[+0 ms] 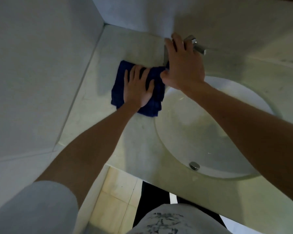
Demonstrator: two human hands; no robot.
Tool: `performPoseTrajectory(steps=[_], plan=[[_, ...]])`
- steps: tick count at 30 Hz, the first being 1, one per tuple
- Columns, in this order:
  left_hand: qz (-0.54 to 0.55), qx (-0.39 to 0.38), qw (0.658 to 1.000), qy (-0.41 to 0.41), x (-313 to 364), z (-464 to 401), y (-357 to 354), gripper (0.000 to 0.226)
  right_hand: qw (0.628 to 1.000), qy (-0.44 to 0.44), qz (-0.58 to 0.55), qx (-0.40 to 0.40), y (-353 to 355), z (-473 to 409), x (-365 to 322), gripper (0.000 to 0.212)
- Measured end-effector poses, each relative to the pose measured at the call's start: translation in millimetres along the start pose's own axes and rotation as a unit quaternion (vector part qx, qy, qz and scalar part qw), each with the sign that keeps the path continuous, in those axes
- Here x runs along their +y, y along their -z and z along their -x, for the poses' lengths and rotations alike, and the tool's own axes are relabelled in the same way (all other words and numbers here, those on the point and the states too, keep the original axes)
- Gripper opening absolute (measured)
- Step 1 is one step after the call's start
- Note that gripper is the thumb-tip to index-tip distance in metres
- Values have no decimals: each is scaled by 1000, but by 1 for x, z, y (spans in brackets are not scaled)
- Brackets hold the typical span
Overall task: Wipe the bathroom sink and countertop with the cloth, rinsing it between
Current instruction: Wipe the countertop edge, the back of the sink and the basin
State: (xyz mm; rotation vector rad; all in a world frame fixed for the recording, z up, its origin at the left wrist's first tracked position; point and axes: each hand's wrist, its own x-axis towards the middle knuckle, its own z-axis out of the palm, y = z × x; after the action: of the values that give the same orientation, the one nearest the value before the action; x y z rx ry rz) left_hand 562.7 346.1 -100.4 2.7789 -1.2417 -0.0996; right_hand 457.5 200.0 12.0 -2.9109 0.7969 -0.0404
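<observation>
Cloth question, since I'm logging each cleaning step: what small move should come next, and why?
Probably slide the cloth toward the back corner. The left hand presses flat on it on the countertop left of the sink, while the right hand rests at the tap. No water is visibly running, so rinsing seems later.

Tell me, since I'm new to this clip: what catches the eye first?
The dark blue cloth stands out, spread on the pale countertop left of the sink, with the left hand pressed flat on it. Just behind, the right hand reaches over to the chrome faucet at the back wall.
</observation>
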Motion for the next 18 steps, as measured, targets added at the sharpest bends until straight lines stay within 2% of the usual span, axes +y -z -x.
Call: performPoseTrajectory(steps=[6, 12, 18], plan=[[1, -16, 993, 121, 36, 133, 1, 56, 1000, 3, 4, -12, 3, 4, 0, 83], [38, -20, 970, 239, 117, 235, -6, 57, 1000, 6, 8, -20, 3, 5, 1, 86], [75, -58, 970, 222, 214, 290, -13, 55, 1000, 10, -16, -21, 5, 6, 1, 87]])
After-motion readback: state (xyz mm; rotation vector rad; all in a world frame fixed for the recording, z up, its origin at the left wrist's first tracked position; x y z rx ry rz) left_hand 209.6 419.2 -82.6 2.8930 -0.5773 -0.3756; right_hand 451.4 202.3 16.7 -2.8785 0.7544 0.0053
